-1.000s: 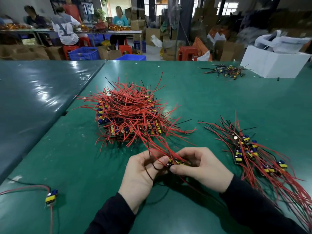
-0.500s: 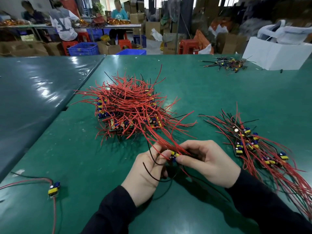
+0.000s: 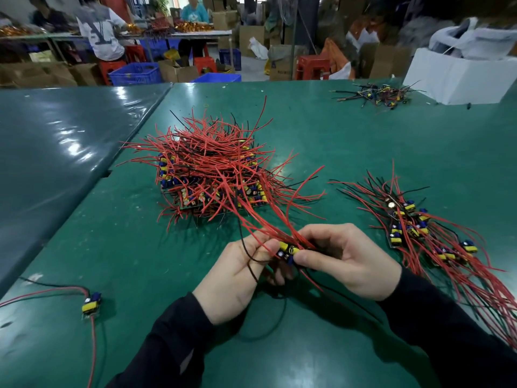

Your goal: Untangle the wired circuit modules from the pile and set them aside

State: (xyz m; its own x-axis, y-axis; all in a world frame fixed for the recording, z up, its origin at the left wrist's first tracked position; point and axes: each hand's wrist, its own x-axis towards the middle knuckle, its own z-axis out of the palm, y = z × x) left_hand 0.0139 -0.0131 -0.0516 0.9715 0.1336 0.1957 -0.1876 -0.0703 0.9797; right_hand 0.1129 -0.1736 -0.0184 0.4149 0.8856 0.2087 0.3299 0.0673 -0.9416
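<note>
Both hands at table centre, near edge. Left hand (image 3: 237,271) and right hand (image 3: 340,261) pinch one small circuit module (image 3: 288,251) between them: yellow block, blue part, dark cap visible. L thumb and fingers curled on its left end, R thumb and forefinger on its right end. Rest of R fingers curled over wire bases; can't tell how many wires they trap.

Module's red wires (image 3: 268,219) run up and away from the hands into the big pile (image 3: 212,175), not free of it. One black wire (image 3: 246,247) loops across the L hand and trails down onto the table (image 3: 349,141) under the wrists.

Pile: dense red wire tangle w/ a few black ones, modules showing along its left and front edges. Sits beyond the hands, centre of green table.

Set-aside group (image 3: 414,228): to the right, well apart from pile, modules in a rough row, wires fanning toward near right corner.

Single module (image 3: 91,303) lies alone near left edge, red + black leads running off-frame.

Small dark wire bundle (image 3: 377,95) at far right, beside a white box (image 3: 458,77).

Background: people seated at another bench, blue crates, cartons.
</note>
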